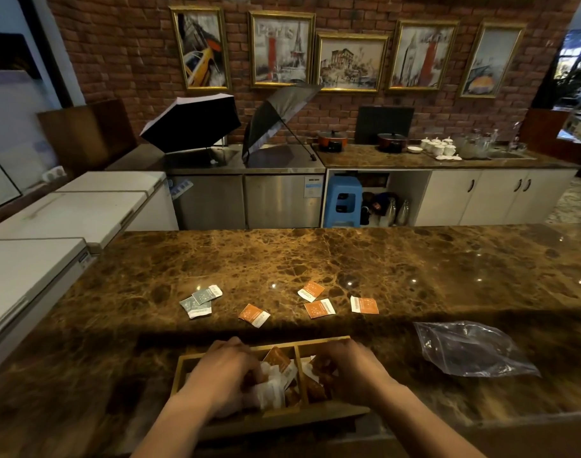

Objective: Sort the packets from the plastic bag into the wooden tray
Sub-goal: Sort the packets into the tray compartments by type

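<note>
A wooden tray (282,412) with compartments sits at the near edge of the marble counter, holding orange and white packets (280,358). My left hand (226,368) reaches into the middle compartment, its curled fingers among the packets there. My right hand (345,365) is curled over the right compartment and touches orange packets. Whether either hand grips a packet is hidden by the fingers. Several orange packets (319,308) and two grey-green packets (199,300) lie loose on the counter beyond the tray. The clear plastic bag (470,350) lies flat to the right.
The brown marble counter (315,259) stretches wide beyond the packets. White chest freezers (51,233) stand on the left. Behind are a steel counter with two opened umbrellas (196,122), pots and cups.
</note>
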Demonstrator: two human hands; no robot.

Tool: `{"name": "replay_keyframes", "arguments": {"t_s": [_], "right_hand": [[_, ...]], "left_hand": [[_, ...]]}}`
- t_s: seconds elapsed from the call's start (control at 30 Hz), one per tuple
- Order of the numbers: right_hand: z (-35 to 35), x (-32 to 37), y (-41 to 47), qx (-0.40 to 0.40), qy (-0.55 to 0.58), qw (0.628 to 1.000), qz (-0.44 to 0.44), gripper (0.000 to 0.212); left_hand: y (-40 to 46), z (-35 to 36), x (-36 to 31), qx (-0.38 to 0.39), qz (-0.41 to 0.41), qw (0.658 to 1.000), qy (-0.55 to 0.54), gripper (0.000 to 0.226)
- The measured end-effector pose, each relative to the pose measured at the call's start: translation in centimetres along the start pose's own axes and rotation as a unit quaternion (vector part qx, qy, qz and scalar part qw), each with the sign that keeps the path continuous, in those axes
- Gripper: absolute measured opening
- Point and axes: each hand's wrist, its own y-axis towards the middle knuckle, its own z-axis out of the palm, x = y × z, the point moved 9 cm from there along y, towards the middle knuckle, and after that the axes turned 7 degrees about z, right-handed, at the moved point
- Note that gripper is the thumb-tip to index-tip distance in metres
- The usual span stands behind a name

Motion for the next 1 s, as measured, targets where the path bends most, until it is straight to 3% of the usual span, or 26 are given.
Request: {"name": "replay_keyframes", "arguments": {"t_s": [0.1,0.2,0.3,0.43,0.6,0.77,1.0], "right_hand": [[-0.1,0.0,0.1,-0.001,0.003,1.0,0.01,0.02],[-0.3,-0.2,0.2,-0.001,-0.001,1.0,0.016,0.016],[-0.5,-0.2,0.2,-0.002,-0.006,1.0,0.02,0.016],[-0.3,0.0,0.2,-0.002,-0.013,1.0,0.019,0.018],[-0.7,0.2,0.3,-0.024,-0.02,0.999,0.01,0.023],[-0.4,0.6,0.9,-0.011,-0.019,1.0,0.019,0.021],[0.9,0.6,1.5,0.042,-0.054,0.997,0.031,0.017]], "left_hand": [[0.1,-0.8,-0.4,-0.03,0.001,0.999,-0.021,0.016],[-0.1,-2.6,0.2,-0.094,-0.022,0.992,-0.079,0.019],[-0.3,-3.6,0.0,-0.133,-0.012,0.989,-0.065,0.02],[-0.2,-1.1,-1.4,-0.034,0.042,0.998,-0.038,0.02],[0.2,-2.0,-0.9,-0.071,0.03,0.997,-0.025,0.022],[0.3,-0.1,-0.1,-0.003,0.006,1.0,-0.019,0.024],[1.2,0.4,0.1,0.011,0.04,0.999,-0.02,0.027]]}}
